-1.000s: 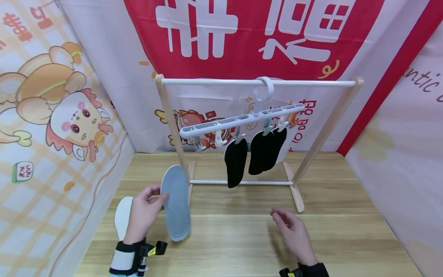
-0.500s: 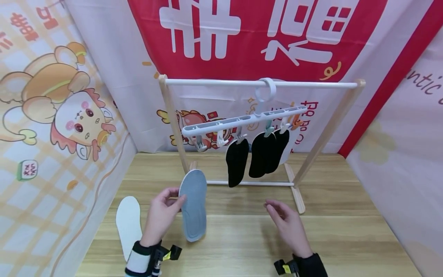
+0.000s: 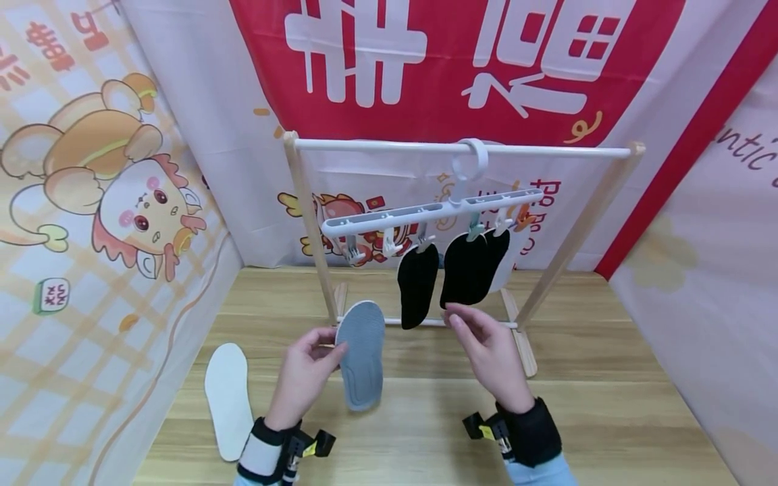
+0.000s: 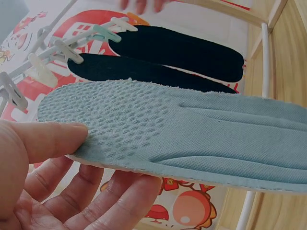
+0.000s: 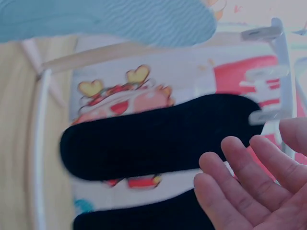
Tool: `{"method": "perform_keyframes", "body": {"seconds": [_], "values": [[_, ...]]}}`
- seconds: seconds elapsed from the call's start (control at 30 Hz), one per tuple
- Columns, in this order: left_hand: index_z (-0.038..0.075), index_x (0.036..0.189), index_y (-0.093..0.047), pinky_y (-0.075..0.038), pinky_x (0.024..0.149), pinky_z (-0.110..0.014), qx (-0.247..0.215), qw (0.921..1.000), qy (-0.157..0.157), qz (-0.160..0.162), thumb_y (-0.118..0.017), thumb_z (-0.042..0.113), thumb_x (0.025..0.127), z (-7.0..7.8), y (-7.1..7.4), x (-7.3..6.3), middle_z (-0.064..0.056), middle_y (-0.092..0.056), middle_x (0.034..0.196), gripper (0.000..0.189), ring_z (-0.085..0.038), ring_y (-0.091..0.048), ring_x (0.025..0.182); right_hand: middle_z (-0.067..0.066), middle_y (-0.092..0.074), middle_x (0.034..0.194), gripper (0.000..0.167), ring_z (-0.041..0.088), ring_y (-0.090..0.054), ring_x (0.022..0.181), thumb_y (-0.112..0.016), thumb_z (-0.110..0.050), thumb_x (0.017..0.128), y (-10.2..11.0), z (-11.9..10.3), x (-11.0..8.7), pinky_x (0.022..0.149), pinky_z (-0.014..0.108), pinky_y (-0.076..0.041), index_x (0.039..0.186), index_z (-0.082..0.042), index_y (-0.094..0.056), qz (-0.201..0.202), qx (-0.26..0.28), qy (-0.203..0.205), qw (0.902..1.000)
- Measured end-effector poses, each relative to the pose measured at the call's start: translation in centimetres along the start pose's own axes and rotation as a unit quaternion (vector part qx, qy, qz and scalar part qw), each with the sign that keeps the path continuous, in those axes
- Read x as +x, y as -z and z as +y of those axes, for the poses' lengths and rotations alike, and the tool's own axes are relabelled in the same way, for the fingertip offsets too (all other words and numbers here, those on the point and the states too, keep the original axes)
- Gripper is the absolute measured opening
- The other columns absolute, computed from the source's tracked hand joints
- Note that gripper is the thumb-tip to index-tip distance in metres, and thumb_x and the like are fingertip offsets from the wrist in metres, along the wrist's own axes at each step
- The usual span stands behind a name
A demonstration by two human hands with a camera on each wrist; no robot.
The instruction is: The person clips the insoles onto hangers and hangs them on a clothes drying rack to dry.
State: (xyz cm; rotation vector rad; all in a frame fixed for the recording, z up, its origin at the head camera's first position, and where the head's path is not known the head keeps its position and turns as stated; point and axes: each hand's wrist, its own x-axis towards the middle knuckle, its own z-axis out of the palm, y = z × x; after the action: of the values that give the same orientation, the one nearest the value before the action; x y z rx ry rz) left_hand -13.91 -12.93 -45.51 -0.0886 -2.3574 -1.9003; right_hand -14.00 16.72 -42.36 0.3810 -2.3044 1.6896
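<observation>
My left hand point(image 3: 306, 371) pinches the edge of a grey-blue insole point(image 3: 360, 358), held upright above the table. In the left wrist view the thumb lies on the insole's point(image 4: 192, 134) dimpled face, the fingers beneath it. My right hand point(image 3: 494, 354) holds nothing; its fingers are relaxed, near the lower ends of black insoles point(image 3: 464, 270). These hang by clips from a white clip hanger point(image 3: 419, 216), with another black insole point(image 3: 417, 287) to their left. Two clips at the hanger's left end, one grey point(image 3: 352, 253) and one white point(image 3: 390, 244), hold nothing.
The hanger hooks over the white top bar point(image 3: 389, 146) of a wooden-legged rack. A white insole point(image 3: 229, 398) lies on the wooden table point(image 3: 425, 439) at the left. Printed cloth walls point(image 3: 61, 202) stand left, behind and right.
My left hand has carried the grey-blue insole rightward, nearer the rack's middle, uncovering the white insole. My right hand has risen forward and slightly left toward the hanging black insoles.
</observation>
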Motion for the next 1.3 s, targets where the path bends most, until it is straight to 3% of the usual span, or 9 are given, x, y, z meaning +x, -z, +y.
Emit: {"method": "perform_keyframes", "body": {"seconds": [0.27,0.47,0.7,0.93,1.1,1.3], "values": [[0.007,0.108,-0.069,-0.06,0.072,-0.041,0.004,0.9999,-0.006,-0.007,-0.073,0.008,0.09,0.5,-0.2,0.2,-0.01,-0.069,0.102,0.019,-0.023,-0.069,0.087,0.01,-0.067,0.124,0.036,0.025,-0.063,0.114,-0.058,-0.016,0.102,-1.7,-3.7,3.7,0.093,0.027,-0.051,0.133,0.001,-0.059,-0.014,0.052,0.074,0.9958],[0.005,0.108,-0.069,-0.06,0.069,-0.033,0.0,0.9998,-0.019,-0.01,-0.074,0.009,0.09,0.6,-0.3,0.3,-0.01,-0.07,0.101,0.019,-0.023,-0.069,0.087,0.014,-0.056,0.14,0.043,0.025,-0.055,0.126,-0.05,-0.017,0.105,-3.2,-5.3,6.2,0.097,0.028,-0.049,0.143,0.003,-0.047,-0.059,0.069,0.093,0.9916],[0.006,0.108,-0.069,-0.06,0.067,-0.031,0.0,0.9999,-0.01,-0.004,-0.074,0.007,0.089,0.5,-0.3,0.6,-0.009,-0.07,0.101,0.02,-0.022,-0.069,0.086,0.011,-0.034,0.157,0.051,0.021,-0.035,0.142,-0.041,-0.023,0.108,-5.1,-6.6,8.2,0.11,0.032,-0.036,0.152,0.001,-0.031,-0.084,0.052,0.089,0.9911],[0.007,0.107,-0.07,-0.06,0.066,-0.031,0.002,1.0,-0.008,-0.002,-0.073,0.007,0.089,0.4,-0.1,0.7,-0.009,-0.069,0.1,0.018,-0.022,-0.068,0.085,0.005,-0.023,0.161,0.058,0.014,-0.026,0.145,-0.04,-0.032,0.108,-6.4,-7.5,9.5,0.115,0.035,-0.029,0.157,-0.007,-0.02,-0.1,0.11,0.048,0.9877],[0.008,0.107,-0.07,-0.059,0.064,-0.033,0.002,1.0,-0.002,-0.002,-0.073,0.01,0.09,0.5,0.1,0.8,-0.008,-0.069,0.099,0.018,-0.022,-0.068,0.084,0.005,-0.03,0.159,0.057,0.016,-0.032,0.142,-0.04,-0.035,0.107,-6.8,-7.9,9.9,0.112,0.042,-0.035,0.156,-0.011,-0.026,-0.104,0.143,0.019,0.984],[0.01,0.109,-0.07,-0.059,0.062,-0.033,0.005,1.0,-0.002,-0.002,-0.072,0.013,0.091,1.0,0.3,1.2,-0.007,-0.069,0.101,0.018,-0.022,-0.068,0.085,0.011,-0.045,0.148,0.052,0.022,-0.043,0.136,-0.041,-0.036,0.107,-6.9,-7.9,10.1,0.108,0.049,-0.04,0.151,-0.009,-0.037,-0.104,0.159,0.01,0.9818]]}}
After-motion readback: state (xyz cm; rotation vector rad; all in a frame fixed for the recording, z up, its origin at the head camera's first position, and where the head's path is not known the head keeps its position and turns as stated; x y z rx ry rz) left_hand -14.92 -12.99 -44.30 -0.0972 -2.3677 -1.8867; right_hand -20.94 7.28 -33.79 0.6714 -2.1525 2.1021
